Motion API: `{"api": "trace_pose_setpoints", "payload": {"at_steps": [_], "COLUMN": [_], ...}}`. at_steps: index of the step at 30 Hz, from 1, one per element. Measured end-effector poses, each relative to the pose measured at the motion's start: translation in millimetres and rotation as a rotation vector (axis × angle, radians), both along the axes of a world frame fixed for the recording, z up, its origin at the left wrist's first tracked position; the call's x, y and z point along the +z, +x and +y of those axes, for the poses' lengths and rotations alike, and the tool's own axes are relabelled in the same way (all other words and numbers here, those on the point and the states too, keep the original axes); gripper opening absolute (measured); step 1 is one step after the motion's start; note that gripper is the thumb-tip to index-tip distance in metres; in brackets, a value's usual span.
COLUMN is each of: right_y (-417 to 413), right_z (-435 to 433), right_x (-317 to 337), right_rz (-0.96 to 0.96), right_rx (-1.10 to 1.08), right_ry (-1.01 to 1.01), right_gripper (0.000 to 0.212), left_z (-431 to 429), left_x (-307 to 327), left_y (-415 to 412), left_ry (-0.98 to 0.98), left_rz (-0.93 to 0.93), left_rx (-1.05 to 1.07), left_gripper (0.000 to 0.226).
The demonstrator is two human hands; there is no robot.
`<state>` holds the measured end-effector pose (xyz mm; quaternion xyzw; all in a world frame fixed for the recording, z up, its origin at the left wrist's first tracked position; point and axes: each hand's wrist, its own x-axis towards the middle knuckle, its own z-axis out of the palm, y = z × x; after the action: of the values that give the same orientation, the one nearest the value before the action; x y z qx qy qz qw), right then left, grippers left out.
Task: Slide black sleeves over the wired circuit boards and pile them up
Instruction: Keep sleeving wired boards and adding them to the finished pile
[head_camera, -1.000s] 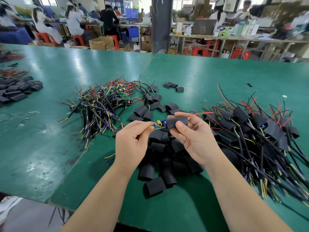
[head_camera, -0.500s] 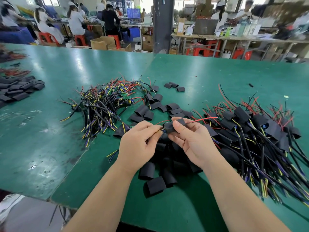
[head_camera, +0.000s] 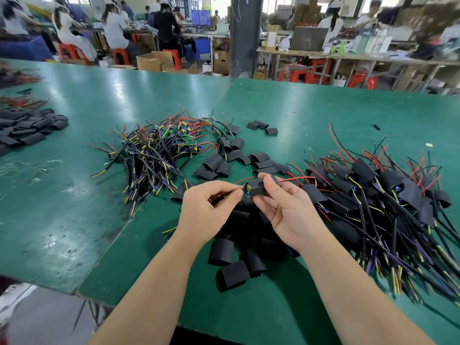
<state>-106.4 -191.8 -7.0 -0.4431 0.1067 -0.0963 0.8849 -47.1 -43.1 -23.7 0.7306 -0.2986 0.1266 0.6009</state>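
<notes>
**A sleeve goes over a wired board, held just above the stock of empty sleeves**

Nearest the person, empty sleeves (head_camera: 224, 252) lie heaped on the green bench (head_camera: 323, 115) directly under the hands, probably so the next one is within easy reach. Above them the left hand (head_camera: 204, 210) pinches the wire end of a circuit board (head_camera: 248, 190) between thumb and forefinger. The right hand (head_camera: 286, 215) grips a black sleeve (head_camera: 260, 186) around it with thumb and fingertips, its other fingers loose. The board's end shows at the sleeve's left mouth and a red wire (head_camera: 296, 179) trails out of the right, so the sleeve looks nearly seated. To the right lies the pile of sleeved boards (head_camera: 368, 175), the likely drop spot. Farther back on the left, the bare wired boards (head_camera: 154, 150) wait. More flat sleeves (head_camera: 29, 128) sit at the far left edge.
</notes>
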Motion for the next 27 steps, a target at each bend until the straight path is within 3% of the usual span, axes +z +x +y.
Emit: {"api": "trace_pose_setpoints", "payload": {"at_steps": [3, 9, 18, 23, 27], "right_y": [0.6, 0.8, -0.9, -1.8, -3.1], "right_z": [-1.3, -0.2, 9.6, 14.2, -8.3], "right_x": [0.2, -1.2, -2.8, 4.6, 25.7], "right_rz": [0.029, 0.034, -0.032, -0.068, -0.083], "right_rx": [-0.024, -0.044, -0.067, -0.06, -0.259], "right_ry": [0.014, -0.013, -0.372, -0.144, 0.144], "right_gripper": [0.034, 0.026, 0.027, 0.048, 0.023], "left_z": [-1.9, -1.3, 0.7, 0.1, 10.0], "left_x": [-1.0, -4.5, -10.1, -7.3, -5.3], "left_y": [0.0, 1.3, 4.7, 2.6, 6.8], "left_ry": [-0.048, 0.034, 0.068, 0.015, -0.104], "left_rz": [0.028, -0.047, -0.049, -0.009, -0.049], "left_rx": [-0.025, -0.015, 0.062, 0.1, 0.122], "left_gripper": [0.015, 0.017, 0.013, 0.031, 0.016]}}
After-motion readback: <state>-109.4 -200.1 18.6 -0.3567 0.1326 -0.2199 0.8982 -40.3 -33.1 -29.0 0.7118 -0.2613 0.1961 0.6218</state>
